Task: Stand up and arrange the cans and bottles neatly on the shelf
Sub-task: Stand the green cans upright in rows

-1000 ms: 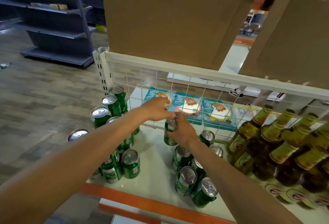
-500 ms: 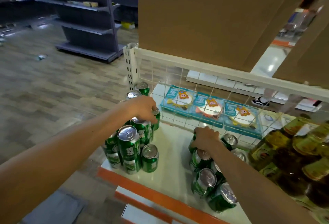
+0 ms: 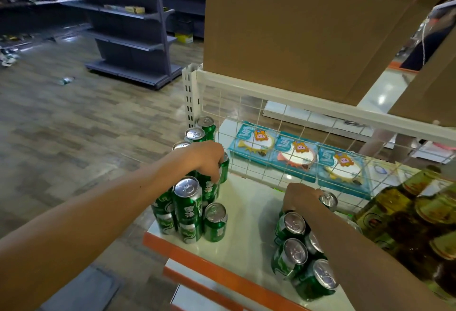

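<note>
- A white shelf (image 3: 249, 214) is backed by a wire grid (image 3: 271, 123).
- Upright green cans (image 3: 188, 202) are grouped in front of the grid's left end, some stacked on others.
- The left hand (image 3: 206, 160) is held over this group. Its fingers are curled down onto the top of one stacked can (image 3: 209, 188).
- Leaning cans (image 3: 296, 246) are bunched in front of the grid's middle, their silver tops tilted away from the grid.
- The right hand (image 3: 299, 197) is laid on the cans of this bunch nearest the grid, fingers curled. Whether one is gripped cannot be told.
- The hands are held well apart.
- Amber bottles (image 3: 407, 212) are crowded in front of the grid's right end.
- Blue snack packets (image 3: 296, 155) are seen behind the grid.
</note>
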### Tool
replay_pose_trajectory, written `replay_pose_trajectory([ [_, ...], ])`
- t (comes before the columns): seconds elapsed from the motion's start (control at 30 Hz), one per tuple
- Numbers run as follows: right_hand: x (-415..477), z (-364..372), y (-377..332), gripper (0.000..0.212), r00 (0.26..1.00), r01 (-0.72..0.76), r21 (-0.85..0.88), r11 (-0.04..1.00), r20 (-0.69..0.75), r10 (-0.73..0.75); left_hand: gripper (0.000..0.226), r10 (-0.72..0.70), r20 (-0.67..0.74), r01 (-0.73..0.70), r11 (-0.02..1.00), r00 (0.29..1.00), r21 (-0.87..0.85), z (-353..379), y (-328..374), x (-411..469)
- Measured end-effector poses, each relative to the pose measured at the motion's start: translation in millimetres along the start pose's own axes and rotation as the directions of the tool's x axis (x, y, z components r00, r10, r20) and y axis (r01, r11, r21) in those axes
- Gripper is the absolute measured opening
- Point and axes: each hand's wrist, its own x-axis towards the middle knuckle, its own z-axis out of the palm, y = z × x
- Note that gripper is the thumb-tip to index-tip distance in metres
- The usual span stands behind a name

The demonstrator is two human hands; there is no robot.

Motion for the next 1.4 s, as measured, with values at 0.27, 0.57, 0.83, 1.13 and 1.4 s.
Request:
replay_pose_trajectory([
  [0.27,0.8,-7.1,9.9,0.045,0.997,0.07,0.124,0.99,-0.032,-0.067,0.051,0.042,-0.047,-0.047,0.993,0.998,-0.109,-8.5,19.6,15.5],
  [0.57,-8.6,-15.7,43.3,0.05,0.986,0.113,0.199,0.973,-0.14,-0.086,0.052,0.156,0.083,-0.137,0.97,0.984,-0.201,55.3,107.2,58.6],
  [0.83,-18.7,2.1,57.0,0.036,0.989,0.115,0.268,0.956,-0.125,-0.084,0.045,0.128,0.143,-0.105,0.982,0.981,-0.16,113.9,139.6,59.5],
  [1.13,-25.5,-11.6,24.5,0.047,0.953,0.222,0.163,0.961,-0.245,-0.178,0.064,0.164,-0.037,-0.168,0.946,0.986,-0.277,72.5,120.7,29.7],
  [1.4,-42.4,-43.5,-35.6,0.046,0.897,0.382,0.189,0.905,-0.312,-0.313,0.029,-0.282,-0.555,0.114,0.942,0.782,-0.317,-15.8,-7.6,-24.0],
])
